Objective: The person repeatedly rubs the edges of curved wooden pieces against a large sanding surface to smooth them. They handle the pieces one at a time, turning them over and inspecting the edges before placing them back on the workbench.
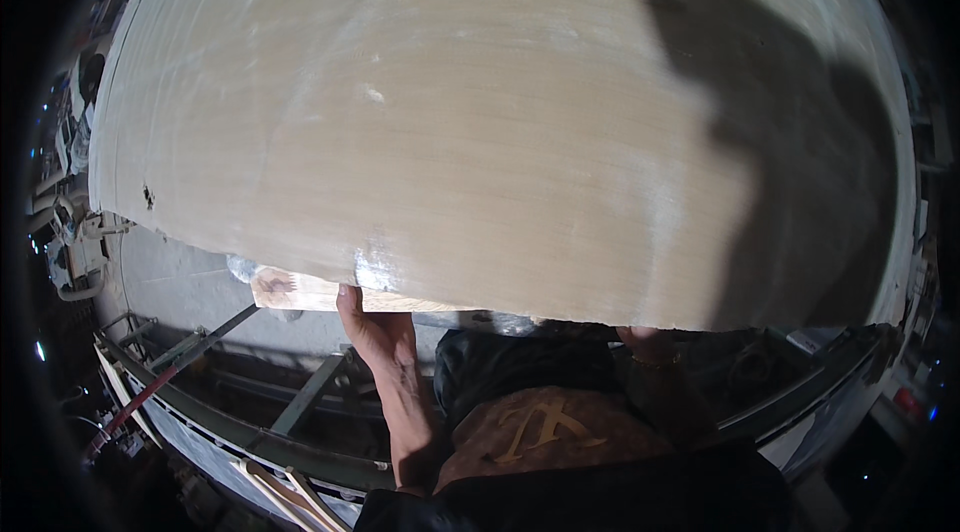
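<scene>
Touching the near edge of the big pale sheet (480,152), your L hand (378,332) has its thumb up by the wood strip (300,290); fingers hidden below, so can't tell how far they're closed or whether they've got sheet, strip or both. R hand (648,340) is at the same edge, mostly hidden & in shade; can't tell its grip either. Sheet's right in front of you, nearly full width of view, near edge above the green frame (312,394). Risks, prob.: uneven lift L vs. R could tip it; thumb-only hold might slip; rough edge may splinter skin; strip could shift if bumped.
</scene>
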The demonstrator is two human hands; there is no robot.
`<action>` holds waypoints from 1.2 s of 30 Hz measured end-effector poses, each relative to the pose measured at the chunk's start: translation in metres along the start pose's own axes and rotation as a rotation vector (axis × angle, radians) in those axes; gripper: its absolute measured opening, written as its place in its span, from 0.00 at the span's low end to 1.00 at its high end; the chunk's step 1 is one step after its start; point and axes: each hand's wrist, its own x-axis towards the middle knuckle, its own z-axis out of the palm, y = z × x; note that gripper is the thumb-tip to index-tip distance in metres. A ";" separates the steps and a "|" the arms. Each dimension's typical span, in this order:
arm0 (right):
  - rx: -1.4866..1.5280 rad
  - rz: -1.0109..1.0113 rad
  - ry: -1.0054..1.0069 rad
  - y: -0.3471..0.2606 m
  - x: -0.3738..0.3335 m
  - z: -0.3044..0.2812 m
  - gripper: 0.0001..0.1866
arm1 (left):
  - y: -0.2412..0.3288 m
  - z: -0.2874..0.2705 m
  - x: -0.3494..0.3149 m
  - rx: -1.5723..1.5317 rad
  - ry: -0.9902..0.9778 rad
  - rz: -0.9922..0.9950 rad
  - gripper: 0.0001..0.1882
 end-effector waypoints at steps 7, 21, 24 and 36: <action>-0.008 0.020 -0.005 -0.003 0.007 0.007 0.28 | 0.000 -0.005 0.003 -0.013 -0.019 -0.018 0.29; -0.012 0.051 0.001 -0.007 0.010 0.012 0.27 | 0.004 -0.017 0.012 -0.045 0.030 -0.042 0.26; -0.011 0.057 0.004 -0.007 0.011 0.012 0.27 | 0.003 -0.015 0.011 -0.044 0.009 -0.034 0.24; -0.020 0.074 0.010 -0.018 0.011 0.005 0.26 | -0.004 -0.005 0.004 -0.013 0.031 -0.029 0.22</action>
